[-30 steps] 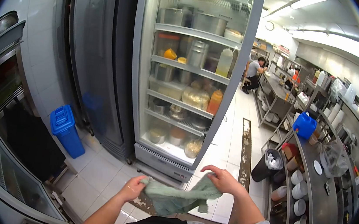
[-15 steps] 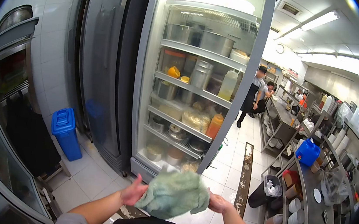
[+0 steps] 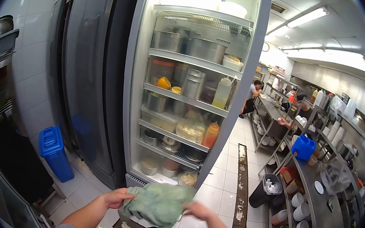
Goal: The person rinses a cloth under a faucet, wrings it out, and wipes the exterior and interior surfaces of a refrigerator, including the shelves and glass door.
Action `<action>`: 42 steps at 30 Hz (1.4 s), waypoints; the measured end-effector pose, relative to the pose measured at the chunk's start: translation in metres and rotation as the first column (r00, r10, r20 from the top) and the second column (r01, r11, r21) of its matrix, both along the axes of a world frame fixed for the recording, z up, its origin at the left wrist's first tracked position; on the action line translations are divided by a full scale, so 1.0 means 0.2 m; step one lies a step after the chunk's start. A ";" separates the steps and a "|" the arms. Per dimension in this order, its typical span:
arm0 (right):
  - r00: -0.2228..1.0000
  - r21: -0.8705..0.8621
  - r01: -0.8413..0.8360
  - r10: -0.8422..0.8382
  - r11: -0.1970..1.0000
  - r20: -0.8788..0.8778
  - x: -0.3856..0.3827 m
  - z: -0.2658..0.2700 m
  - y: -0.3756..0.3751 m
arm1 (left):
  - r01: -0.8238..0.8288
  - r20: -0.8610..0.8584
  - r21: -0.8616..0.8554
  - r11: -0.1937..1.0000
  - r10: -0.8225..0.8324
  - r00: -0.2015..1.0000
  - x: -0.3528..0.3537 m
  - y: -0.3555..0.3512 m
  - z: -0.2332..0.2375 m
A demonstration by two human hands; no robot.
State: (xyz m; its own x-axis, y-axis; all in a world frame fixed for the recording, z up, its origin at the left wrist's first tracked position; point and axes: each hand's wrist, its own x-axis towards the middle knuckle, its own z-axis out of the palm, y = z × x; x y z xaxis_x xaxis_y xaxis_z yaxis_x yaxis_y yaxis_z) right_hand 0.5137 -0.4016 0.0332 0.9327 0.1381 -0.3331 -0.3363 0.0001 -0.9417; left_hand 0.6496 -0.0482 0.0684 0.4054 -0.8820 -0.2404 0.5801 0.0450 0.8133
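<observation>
A crumpled green cloth (image 3: pixel 157 204) hangs between my two hands at the bottom of the view. My left hand (image 3: pixel 116 198) is closed on the cloth's left edge. At its right edge, my right hand (image 3: pixel 199 210) has its fingers closed on the cloth, a little blurred by motion. Beyond the cloth stands a tall lit fridge (image 3: pixel 129 77) with a glass front. On its shelves are metal pots (image 3: pixel 206 49), a squeeze bottle of yellow liquid (image 3: pixel 222 93), an orange bottle (image 3: pixel 211 134) and bagged food (image 3: pixel 190 130).
A blue lidded bin (image 3: pixel 56 153) is on the floor at left. At right are a black trash bin (image 3: pixel 264 194), a steel counter (image 3: pixel 327 220) with a blue jug (image 3: pixel 303 147), and stacked white bowls (image 3: pixel 301 212). A person (image 3: pixel 251 96) leans at a far counter.
My left hand has closed on the cloth, where its fingers were spread before. The view has shifted, and the standing person in the aisle is no longer visible.
</observation>
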 end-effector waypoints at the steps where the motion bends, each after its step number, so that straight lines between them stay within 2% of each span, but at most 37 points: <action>1: 0.969 -0.081 -0.245 0.244 0.966 -0.029 0.05 -0.11 0.10 | 0.010 0.005 -0.002 1.000 -0.010 1.000 0.03 0.03 0.03; 2: 0.880 -0.154 -0.475 0.469 0.866 -0.077 0.11 -0.16 0.17 | -0.023 0.077 -0.026 0.999 0.025 0.997 0.07 0.06 0.07; 3: 0.885 -0.161 -0.466 0.460 0.870 -0.075 0.11 -0.06 0.23 | -0.054 0.146 -0.056 0.997 0.062 0.987 0.12 0.09 0.09; 4: 0.956 -0.070 -0.275 0.280 0.959 0.085 0.08 0.06 0.29 | -0.045 0.150 -0.062 0.997 0.054 0.987 0.18 0.13 0.09; 5: 0.972 0.055 -0.085 0.071 0.995 0.225 0.09 0.14 0.34 | -0.122 0.156 0.056 0.991 0.112 0.981 0.24 0.19 0.06; 6: 0.950 0.315 -0.011 -0.088 0.949 0.299 0.11 0.17 0.34 | -0.197 0.170 0.175 0.965 0.167 0.971 0.30 0.25 0.03; 7: 0.934 0.361 -0.015 -0.116 0.932 0.338 0.10 0.22 0.30 | -0.211 0.244 0.223 0.952 0.155 0.957 0.35 0.31 -0.05; 8: 0.915 0.407 -0.022 -0.145 0.913 0.376 0.09 0.31 0.29 | -0.241 0.391 0.341 0.908 0.096 0.916 0.38 0.37 -0.12; 10: 0.859 0.501 0.020 -0.271 0.865 0.435 0.07 0.54 0.40 | -0.122 0.285 0.539 0.833 -0.044 0.958 0.51 0.51 -0.33; 11: 0.845 0.516 0.026 -0.294 0.856 0.446 0.11 0.56 0.40 | -0.115 0.292 0.542 0.833 -0.057 0.955 0.53 0.56 -0.39; 12: 0.779 0.413 0.111 -0.337 0.904 0.529 0.15 0.60 0.44 | -0.187 0.294 0.518 0.835 0.032 0.955 0.55 0.62 -0.42; 13: 0.687 0.092 0.248 -0.242 0.964 0.685 0.22 0.62 0.44 | -0.258 0.292 0.494 0.830 0.121 0.949 0.56 0.67 -0.45; 14: 0.612 -0.216 0.407 -0.089 0.888 0.786 0.28 0.64 0.44 | -0.250 0.296 0.497 0.831 0.108 0.949 0.59 0.72 -0.49; 15: 0.550 -0.337 0.513 -0.001 0.789 0.835 0.33 0.70 0.47 | -0.341 0.285 0.458 0.821 0.228 0.931 0.62 0.77 -0.52; 16: 0.439 -0.582 0.662 0.384 0.473 0.812 0.44 0.65 0.33 | -0.432 0.266 0.418 0.800 0.347 0.899 0.65 0.81 -0.55; 17: 0.456 -0.572 0.751 0.366 0.330 0.811 0.54 0.62 0.25 | -0.499 0.283 0.402 0.767 0.414 0.865 0.68 0.85 -0.58; 18: 0.471 -0.550 0.816 0.348 0.177 0.810 0.64 0.60 0.18 | -0.495 0.281 0.402 0.770 0.410 0.868 0.71 0.88 -0.59; 20: 0.440 -0.388 0.898 0.382 -0.209 0.813 0.83 0.66 0.07 | -0.655 0.332 0.365 0.661 0.565 0.755 0.75 0.92 -0.61; 22: 0.551 -0.390 0.826 0.437 -0.407 0.711 1.03 0.71 -0.12 | -0.678 0.312 0.356 0.643 0.602 0.735 0.84 0.97 -0.70; 24: 0.802 -0.591 0.552 0.181 -0.589 0.569 1.25 0.71 -0.38 | -0.700 0.292 0.348 0.623 0.637 0.713 0.87 0.97 -0.76; 25: 0.645 -0.381 0.734 0.399 -0.562 0.652 1.32 0.78 -0.47 | -0.744 0.300 0.338 0.577 0.683 0.666 0.89 0.97 -0.74; 26: 0.518 -0.286 0.841 0.529 -0.460 0.672 1.34 1.02 -0.40 | -0.785 0.308 0.324 0.528 0.726 0.615 0.91 0.96 -0.73; 27: 0.599 -0.334 0.784 0.494 -0.524 0.630 1.38 1.26 -0.37 | -0.786 0.316 0.319 0.529 0.723 0.615 0.92 0.97 -0.74; 28: 0.821 -0.332 0.463 0.257 -0.822 0.510 1.39 1.54 -0.30 | -0.804 0.294 0.345 0.484 0.758 0.582 0.94 0.99 -0.77; 29: 0.746 -0.348 0.563 0.280 -0.750 0.605 1.44 1.81 -0.32 | -0.817 0.273 0.374 0.438 0.790 0.549 0.97 1.00 -0.79; 30: 0.761 -0.273 0.447 0.202 -0.852 0.616 1.47 2.09 -0.33 | -0.813 0.279 0.379 0.442 0.783 0.556 1.04 0.99 -0.82; 31: 0.723 -0.239 0.407 0.151 -0.881 0.674 1.46 2.40 -0.31 | -0.830 0.266 0.372 0.415 0.809 0.524 1.10 1.00 -0.85; 32: 0.616 -0.089 0.451 0.237 -0.888 0.751 1.49 2.69 -0.44 | -0.844 0.251 0.369 0.388 0.833 0.493 1.15 0.99 -0.87; 33: 0.458 0.087 0.527 0.368 -0.846 0.809 1.49 2.96 -0.55 | -0.836 0.248 0.378 0.397 0.827 0.505 1.18 0.93 -0.86; 34: 0.259 0.185 0.653 0.445 -0.735 0.857 1.48 3.19 -0.63 | -0.862 0.262 0.334 0.381 0.842 0.473 1.20 0.85 -0.80; 36: -0.006 0.497 0.717 0.707 -0.490 0.707 1.60 3.36 -0.69 | -0.884 0.275 0.289 0.367 0.853 0.444 1.26 0.74 -0.80; 37: 0.147 0.472 0.684 0.739 -0.556 0.657 1.63 3.27 -0.65 | -0.865 0.243 0.306 0.398 0.846 0.475 1.31 0.67 -0.85; 38: 0.300 0.456 0.641 0.748 -0.618 0.593 1.65 3.09 -0.51 | -0.844 0.208 0.320 0.431 0.837 0.506 1.33 0.58 -0.80; 39: 0.274 0.063 0.849 0.538 -0.525 0.797 1.67 2.90 -0.34 | -0.827 0.213 0.328 0.457 0.817 0.536 1.33 0.48 -0.75; 40: 0.334 0.072 0.852 0.644 -0.519 0.688 1.74 2.60 -0.30 | -0.822 0.212 0.327 0.466 0.812 0.544 1.37 0.40 -0.71; 41: 0.336 0.109 0.862 0.719 -0.496 0.608 1.74 2.25 -0.18 | -0.797 0.201 0.271 0.539 0.778 0.595 1.41 0.34 -0.71; 42: 0.375 -0.096 0.907 0.680 -0.411 0.630 1.78 1.87 -0.13 | -0.766 0.192 0.211 0.607 0.743 0.641 1.45 0.27 -0.69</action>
State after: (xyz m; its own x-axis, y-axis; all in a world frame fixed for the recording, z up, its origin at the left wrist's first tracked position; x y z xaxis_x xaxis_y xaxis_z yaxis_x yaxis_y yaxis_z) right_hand 0.8688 -0.4284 0.4071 0.4104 0.3751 0.8312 -0.3085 -0.8006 0.5137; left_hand 0.9400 0.0061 -0.0698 0.9261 -0.1661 -0.3388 0.3703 0.2281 0.9005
